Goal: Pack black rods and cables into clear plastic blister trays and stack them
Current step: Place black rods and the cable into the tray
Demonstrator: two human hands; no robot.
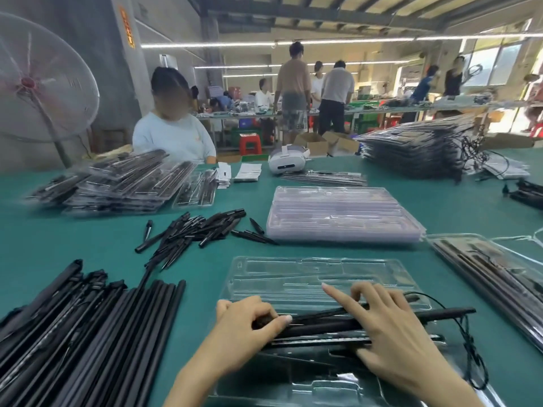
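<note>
A clear tray (293,277) lies open on the green table (205,259), right in front. Long black rods (323,321) lie across its near part, under both hands. The left hand (246,324) curls around the rods' left end, thumb on top. The right hand (390,327) lies flat on the rods with straight fingers, pressing down. A thin black cable (470,348) loops at the right. Loose rods in a big pile (73,333) sit to the left. Farther back is a stack of empty trays (340,212).
</note>
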